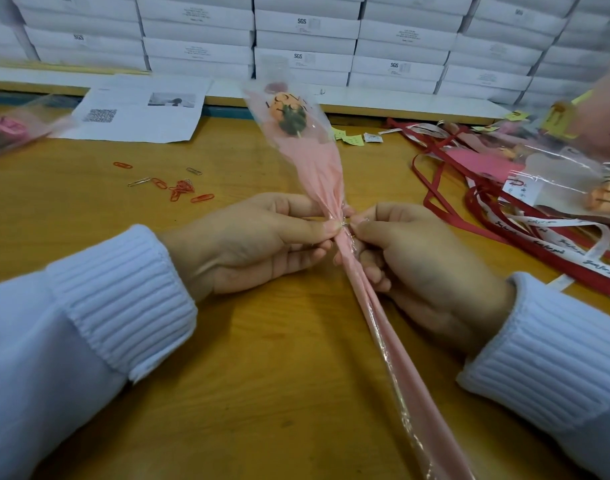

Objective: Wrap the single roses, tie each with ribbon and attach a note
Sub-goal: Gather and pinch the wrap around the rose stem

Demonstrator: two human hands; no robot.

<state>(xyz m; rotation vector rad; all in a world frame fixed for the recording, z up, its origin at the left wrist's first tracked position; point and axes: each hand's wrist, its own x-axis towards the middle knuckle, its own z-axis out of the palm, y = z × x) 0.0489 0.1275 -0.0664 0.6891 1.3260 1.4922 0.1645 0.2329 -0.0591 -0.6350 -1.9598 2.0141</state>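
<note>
Pinching the wrapped rose (319,168) at its gathered neck, left hand (248,244) and right hand (421,261) clamp fingertips from either side, likely keeping the wrap bunched tight, mid-table; ribbons (497,223) lie right, handy for tying.

The wrap (326,161) is showing pink, the rose (285,102) orange. Ribbons (570,244) are lying red and white-lettered on the tan table (262,341).

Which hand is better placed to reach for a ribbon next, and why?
Right, probably. The ribbons lie beside the right hand, while the left hand pinches the wrap at its gathered neck and could hold it alone.
</note>
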